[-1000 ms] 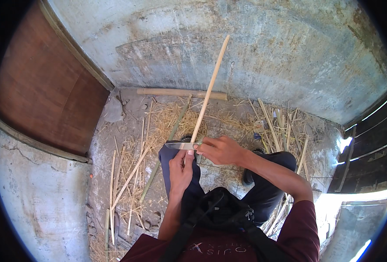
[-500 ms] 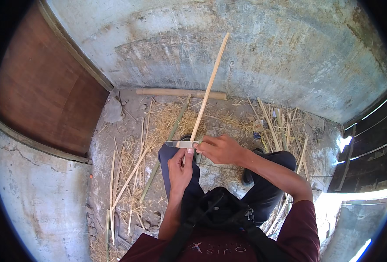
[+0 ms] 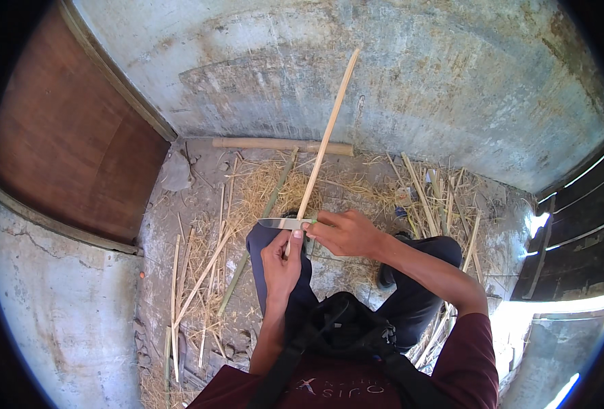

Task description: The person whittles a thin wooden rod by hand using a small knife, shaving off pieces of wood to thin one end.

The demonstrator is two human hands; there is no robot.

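A long pale bamboo strip (image 3: 329, 133) slants up and away from my lap, its far end in front of the wall. My left hand (image 3: 283, 262) is closed on its near end above my left knee, thumb on top. In my right hand (image 3: 343, 233) is a knife (image 3: 281, 223), its green handle mostly hidden by my fingers. The blade points left and lies across the strip, just beyond my left thumb. Curly shavings (image 3: 261, 184) cover the ground past my knees.
Several split strips (image 3: 196, 286) lie on the floor at the left, and more bamboo pieces (image 3: 424, 198) at the right. A thick bamboo pole (image 3: 281, 144) rests along the foot of the stained wall (image 3: 411, 82). A brown door panel (image 3: 77, 136) stands at the left.
The knife blade has shifted slightly and its face catches the light differently. The strip's far end has moved a little up and right. Both hands keep their hold.
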